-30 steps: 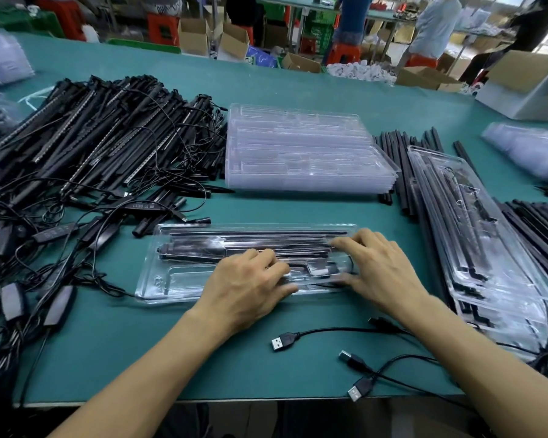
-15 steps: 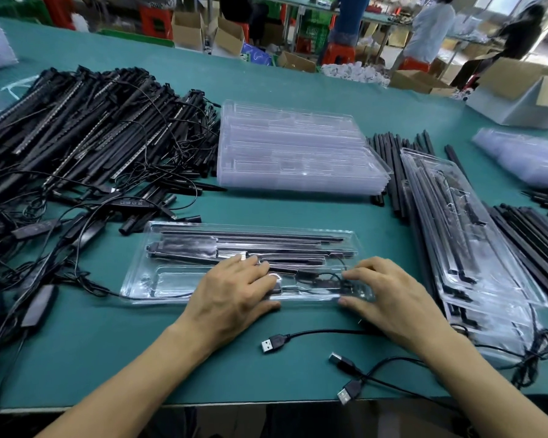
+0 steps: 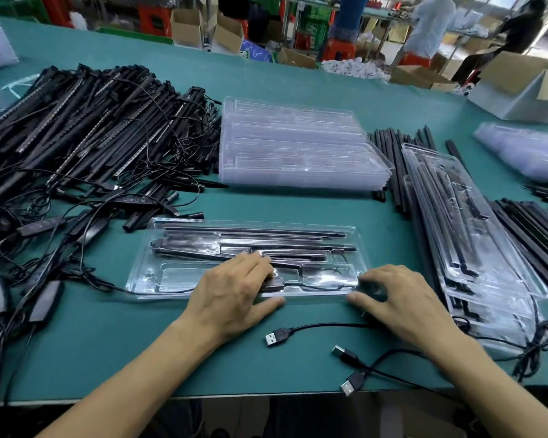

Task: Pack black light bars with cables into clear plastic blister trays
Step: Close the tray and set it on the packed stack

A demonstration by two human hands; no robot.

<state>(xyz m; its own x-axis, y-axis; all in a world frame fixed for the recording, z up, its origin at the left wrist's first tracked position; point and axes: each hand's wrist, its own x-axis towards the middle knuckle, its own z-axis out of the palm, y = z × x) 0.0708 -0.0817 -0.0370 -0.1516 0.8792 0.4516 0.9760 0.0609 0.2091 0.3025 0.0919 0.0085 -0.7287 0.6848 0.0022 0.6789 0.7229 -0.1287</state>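
Note:
A clear blister tray (image 3: 171,276) lies in front of me on the green table, with black light bars (image 3: 266,235) in its upper slots and a thin cable in its lower pockets. My left hand (image 3: 231,292) lies on the tray's front middle, fingers pressing a small black part of the cable down, thumb on the table at the rim. At the tray's right front corner, my right hand (image 3: 402,298) has arched fingertips on the rim and its thumb beside the front edge.
A big pile of loose light bars with cables (image 3: 86,128) fills the left. A stack of empty trays (image 3: 298,147) sits behind. Packed trays (image 3: 475,241) and black rods (image 3: 393,165) lie to the right. USB plugs (image 3: 276,338) trail near the table's front edge.
My right hand has slid from the top of the tray's right part down to its right front corner. My left hand stays pressing on the tray's front middle.

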